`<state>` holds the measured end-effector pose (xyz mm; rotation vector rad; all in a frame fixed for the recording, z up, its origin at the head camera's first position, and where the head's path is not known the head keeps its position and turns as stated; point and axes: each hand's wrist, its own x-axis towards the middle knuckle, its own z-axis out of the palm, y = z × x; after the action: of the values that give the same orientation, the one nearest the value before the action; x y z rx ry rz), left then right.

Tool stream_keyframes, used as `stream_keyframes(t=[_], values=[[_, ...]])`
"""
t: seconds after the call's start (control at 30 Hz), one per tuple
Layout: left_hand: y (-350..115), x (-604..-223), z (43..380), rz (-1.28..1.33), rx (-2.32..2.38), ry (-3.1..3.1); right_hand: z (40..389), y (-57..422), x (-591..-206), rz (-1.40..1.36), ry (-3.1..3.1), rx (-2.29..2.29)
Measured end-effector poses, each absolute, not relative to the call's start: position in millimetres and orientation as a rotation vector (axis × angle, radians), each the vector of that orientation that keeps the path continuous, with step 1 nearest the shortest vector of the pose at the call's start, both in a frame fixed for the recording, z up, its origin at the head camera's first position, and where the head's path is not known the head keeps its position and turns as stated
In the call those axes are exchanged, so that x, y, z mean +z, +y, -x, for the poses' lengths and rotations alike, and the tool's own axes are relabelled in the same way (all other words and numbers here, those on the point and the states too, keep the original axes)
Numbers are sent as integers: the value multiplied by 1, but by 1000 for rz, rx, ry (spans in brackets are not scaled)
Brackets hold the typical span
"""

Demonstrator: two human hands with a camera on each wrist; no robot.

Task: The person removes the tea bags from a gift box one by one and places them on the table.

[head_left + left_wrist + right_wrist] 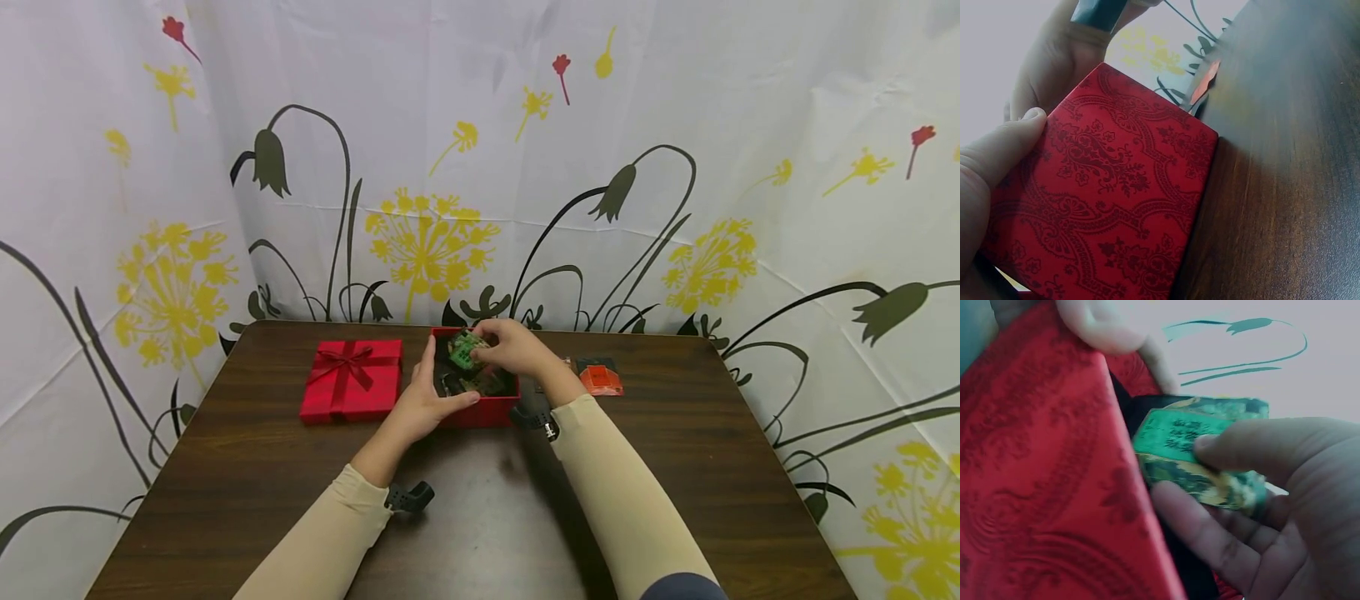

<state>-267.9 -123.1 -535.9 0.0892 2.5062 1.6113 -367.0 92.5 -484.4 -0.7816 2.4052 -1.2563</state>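
A red patterned gift box (480, 414) stands uncovered on the table. My left hand (422, 402) grips its near left corner, with the thumb (1019, 134) over the rim in the left wrist view and the fingers along the left side. Over the box opening, my right hand (512, 348) pinches a small packet with a camouflage pattern and a green label (1169, 432) between thumb and fingers. One end of that packet sits within the box mouth. Dark and camouflage-coloured items (486, 383) lie inside the box, partly hidden by both hands.
Left of the box lies a red lid (317, 402) tied with a dark red ribbon bow. An orange and black packet (602, 379) lies to the right, behind my right forearm. The brown wooden table (675, 467) ends at a flower-printed curtain (480, 167).
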Motion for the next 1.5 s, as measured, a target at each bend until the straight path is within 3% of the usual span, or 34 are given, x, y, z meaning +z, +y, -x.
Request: stream_keyframes(t=[0.23, 0.73, 1.13, 1.5], values=[[-124, -537, 268, -103, 1617, 2521, 351, 97, -485, 798, 2397, -1520], [-122, -538, 267, -88, 1604, 2522, 308, 133, -482, 545, 2293, -2244], [-119, -540, 266, -79, 1595, 2519, 282, 207, -480, 369, 2370, -2443], [-121, -538, 271, -66, 1577, 2546, 299, 277, -492, 181, 2136, -2820]])
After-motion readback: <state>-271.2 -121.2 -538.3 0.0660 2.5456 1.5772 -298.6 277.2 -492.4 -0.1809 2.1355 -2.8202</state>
